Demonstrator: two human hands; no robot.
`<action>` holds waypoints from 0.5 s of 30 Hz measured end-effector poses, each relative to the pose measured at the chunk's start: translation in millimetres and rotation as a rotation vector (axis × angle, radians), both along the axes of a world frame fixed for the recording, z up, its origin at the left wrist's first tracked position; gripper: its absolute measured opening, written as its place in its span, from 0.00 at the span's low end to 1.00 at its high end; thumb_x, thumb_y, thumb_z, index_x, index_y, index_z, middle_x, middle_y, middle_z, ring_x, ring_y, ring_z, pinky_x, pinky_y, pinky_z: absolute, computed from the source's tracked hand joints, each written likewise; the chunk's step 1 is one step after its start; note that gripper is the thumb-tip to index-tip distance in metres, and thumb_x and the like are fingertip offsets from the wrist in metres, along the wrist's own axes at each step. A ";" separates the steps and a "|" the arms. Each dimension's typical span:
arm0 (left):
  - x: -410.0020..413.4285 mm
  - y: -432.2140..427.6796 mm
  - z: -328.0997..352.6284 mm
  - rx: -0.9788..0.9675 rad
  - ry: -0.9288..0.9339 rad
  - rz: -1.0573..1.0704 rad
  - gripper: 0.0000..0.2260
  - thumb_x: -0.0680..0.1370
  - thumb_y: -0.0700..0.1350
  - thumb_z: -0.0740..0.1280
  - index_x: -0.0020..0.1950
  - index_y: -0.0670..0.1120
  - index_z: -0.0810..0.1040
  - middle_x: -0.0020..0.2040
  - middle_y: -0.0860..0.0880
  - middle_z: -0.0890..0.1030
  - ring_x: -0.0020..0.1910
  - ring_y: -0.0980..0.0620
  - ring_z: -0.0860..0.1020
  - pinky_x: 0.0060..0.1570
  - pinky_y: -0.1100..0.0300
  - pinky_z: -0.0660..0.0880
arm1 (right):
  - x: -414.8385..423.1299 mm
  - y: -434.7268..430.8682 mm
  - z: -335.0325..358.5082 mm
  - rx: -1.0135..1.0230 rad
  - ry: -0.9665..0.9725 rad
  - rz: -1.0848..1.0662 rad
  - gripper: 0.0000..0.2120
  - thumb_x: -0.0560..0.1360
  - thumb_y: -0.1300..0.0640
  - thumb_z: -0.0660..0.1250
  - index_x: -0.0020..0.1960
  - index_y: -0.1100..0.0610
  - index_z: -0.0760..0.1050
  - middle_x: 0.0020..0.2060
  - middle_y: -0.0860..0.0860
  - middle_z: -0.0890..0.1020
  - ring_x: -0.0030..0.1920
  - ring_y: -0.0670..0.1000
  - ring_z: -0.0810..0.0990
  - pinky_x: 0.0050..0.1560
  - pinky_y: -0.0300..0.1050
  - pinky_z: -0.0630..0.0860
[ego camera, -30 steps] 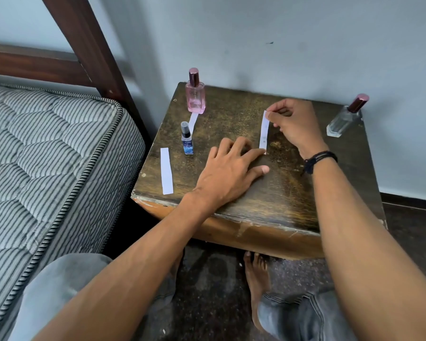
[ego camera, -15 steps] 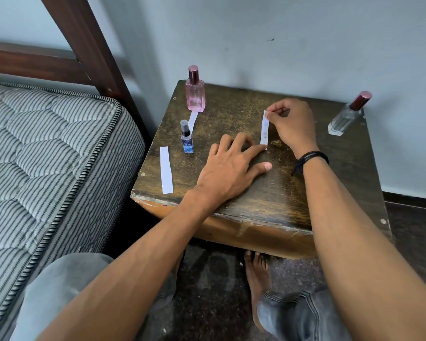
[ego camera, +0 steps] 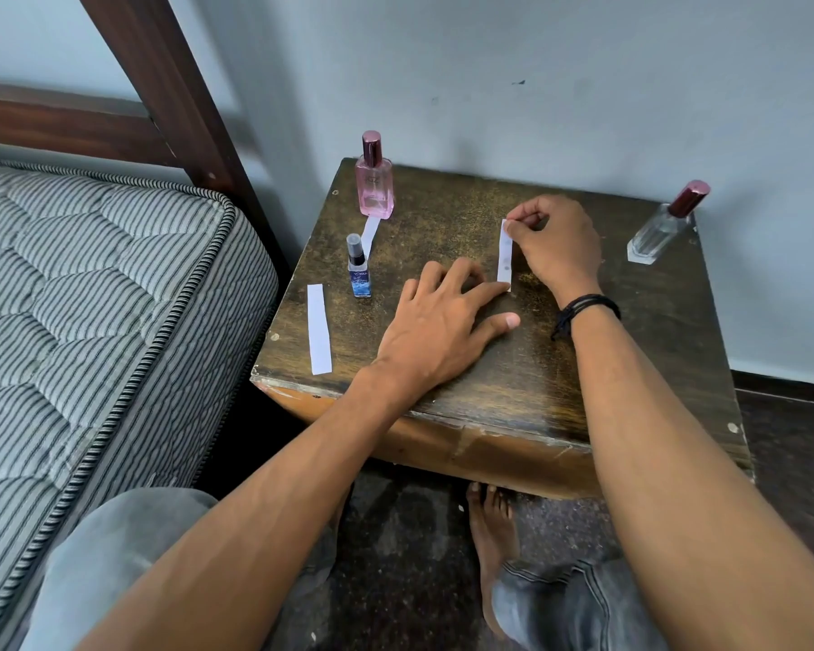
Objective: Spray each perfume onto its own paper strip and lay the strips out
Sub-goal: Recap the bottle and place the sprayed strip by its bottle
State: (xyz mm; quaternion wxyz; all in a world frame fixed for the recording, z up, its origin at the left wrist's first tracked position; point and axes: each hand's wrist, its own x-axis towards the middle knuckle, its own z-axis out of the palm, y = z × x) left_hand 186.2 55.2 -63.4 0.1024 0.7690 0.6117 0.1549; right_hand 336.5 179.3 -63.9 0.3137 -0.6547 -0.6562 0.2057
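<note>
My right hand (ego camera: 553,244) pinches the top end of a white paper strip (ego camera: 504,256) that shows faint wet spots. The strip's lower end meets the dark wooden table (ego camera: 630,350), where the fingertips of my left hand (ego camera: 442,321) press beside it, fingers flat. A pink perfume bottle (ego camera: 373,180) stands at the back left with a strip (ego camera: 370,231) lying in front of it. A small blue bottle (ego camera: 358,267) stands nearer me, and another strip (ego camera: 319,328) lies to its left. A clear bottle with a dark red cap (ego camera: 663,227) stands at the back right.
A striped mattress (ego camera: 90,298) and a dark wooden bed frame (ego camera: 170,86) lie left of the table. A pale wall (ego camera: 536,63) rises right behind the table. Under the front edge are my knees and a bare foot (ego camera: 492,533).
The strip in my right hand has settled a little lower onto the table. My left hand has stayed flat beside it, and the bottles have not moved.
</note>
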 end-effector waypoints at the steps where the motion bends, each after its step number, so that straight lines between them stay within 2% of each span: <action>1: 0.1 -0.1 -0.1 0.001 -0.005 0.000 0.24 0.81 0.65 0.57 0.73 0.57 0.72 0.67 0.53 0.70 0.62 0.46 0.66 0.62 0.49 0.66 | 0.3 0.3 -0.3 0.001 0.003 -0.003 0.03 0.76 0.50 0.72 0.49 0.47 0.83 0.45 0.42 0.83 0.46 0.43 0.80 0.44 0.42 0.72; 8: -0.2 -0.2 0.1 0.002 -0.013 0.007 0.23 0.81 0.65 0.57 0.72 0.57 0.73 0.67 0.53 0.70 0.63 0.46 0.67 0.62 0.49 0.66 | 0.3 1.4 -2.6 0.014 -0.036 0.007 0.05 0.76 0.49 0.71 0.48 0.47 0.84 0.50 0.43 0.82 0.48 0.44 0.79 0.44 0.42 0.69; 15: -0.1 -0.4 0.0 0.002 -0.026 0.006 0.23 0.81 0.65 0.58 0.72 0.56 0.73 0.67 0.53 0.70 0.63 0.46 0.67 0.63 0.49 0.66 | 0.5 1.2 -2.2 0.010 -0.035 -0.002 0.05 0.77 0.50 0.70 0.48 0.47 0.85 0.50 0.43 0.81 0.47 0.43 0.76 0.46 0.41 0.67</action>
